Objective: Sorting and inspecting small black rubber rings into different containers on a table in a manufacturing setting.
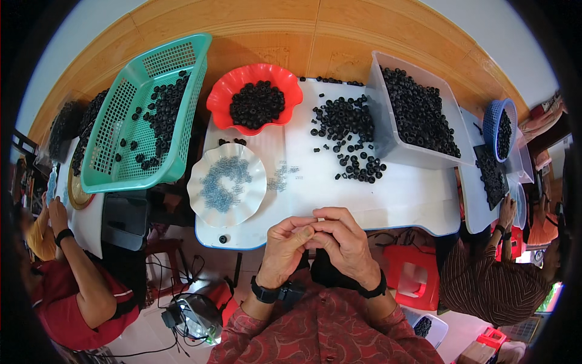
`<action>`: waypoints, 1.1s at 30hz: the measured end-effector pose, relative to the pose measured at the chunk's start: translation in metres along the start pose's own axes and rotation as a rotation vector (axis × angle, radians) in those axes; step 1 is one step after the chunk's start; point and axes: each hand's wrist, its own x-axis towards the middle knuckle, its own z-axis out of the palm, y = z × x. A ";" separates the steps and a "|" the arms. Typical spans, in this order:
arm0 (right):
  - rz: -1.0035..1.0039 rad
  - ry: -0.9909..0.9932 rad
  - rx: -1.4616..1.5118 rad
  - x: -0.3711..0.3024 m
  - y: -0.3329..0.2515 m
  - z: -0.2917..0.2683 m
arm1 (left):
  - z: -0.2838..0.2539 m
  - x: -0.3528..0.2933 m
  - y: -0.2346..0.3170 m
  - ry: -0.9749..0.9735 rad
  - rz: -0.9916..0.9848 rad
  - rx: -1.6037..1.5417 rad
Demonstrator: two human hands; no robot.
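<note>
Above the near edge of the white table (388, 206), my left hand (284, 252) and my right hand (348, 246) meet with fingers pinched together. Whatever they hold, if anything, is hidden by the fingertips. Just left of them is a white wavy-rimmed plate (257, 203) with many small clear bluish pieces (221, 191); some more lie on the table beside it. Beyond my hands spreads a loose heap of small black ring-like parts (345, 118). A single black part (224, 239) sits near the front left corner.
A red wavy bowl (219, 97) of black parts stands behind the plate. At the right is a translucent bin (418, 156) full of them; at the left, a green basket (100, 176). Co-workers sit on both sides. A red stool (412, 273) and cables (182, 291) are below.
</note>
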 end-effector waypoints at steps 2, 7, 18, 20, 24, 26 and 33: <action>-0.013 0.006 -0.024 -0.001 0.003 -0.001 | 0.002 0.000 0.000 0.025 0.000 0.054; -0.033 0.027 -0.045 -0.002 0.004 0.000 | 0.001 -0.001 0.000 0.045 -0.015 -0.021; 0.053 0.050 0.016 -0.004 -0.002 0.005 | -0.001 -0.004 0.001 0.029 0.023 0.123; 0.061 0.097 0.027 -0.006 -0.004 0.009 | -0.001 -0.003 0.000 0.027 0.069 -0.008; 0.229 0.188 0.254 -0.016 -0.012 0.031 | 0.004 -0.002 0.006 -0.001 0.052 -0.058; 0.310 0.132 0.219 -0.018 -0.019 0.040 | 0.002 -0.002 0.008 -0.064 0.102 -0.047; 0.409 0.181 0.235 -0.008 -0.028 0.057 | 0.012 -0.008 0.010 0.011 0.125 -0.023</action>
